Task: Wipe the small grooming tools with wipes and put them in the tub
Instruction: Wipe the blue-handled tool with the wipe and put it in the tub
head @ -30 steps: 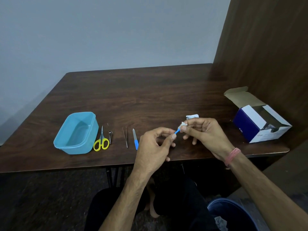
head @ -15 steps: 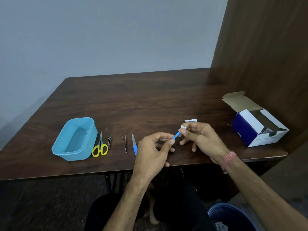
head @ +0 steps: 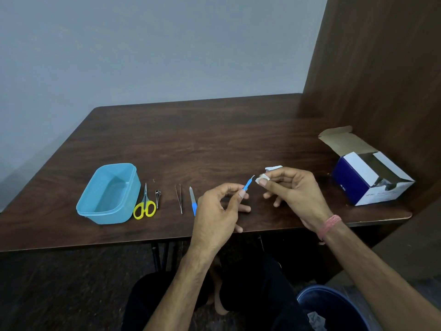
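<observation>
Head view, bin [head: 334, 306] cut off, left hand [head: 214, 211] hiding tool [head: 248, 183] handle

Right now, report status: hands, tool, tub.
Left hand pinches blue-handled tool; right hand pinches wipe, just clear of the tip. Tub empty. Scissors, tweezers on the table, nothing blocking.

blue bin [head: 334, 309] cut off — contents unclear

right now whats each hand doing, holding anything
Left hand: pinching the blue-handled tool.
Right hand: pinching a small white wipe, just apart from the tool's tip.
</observation>
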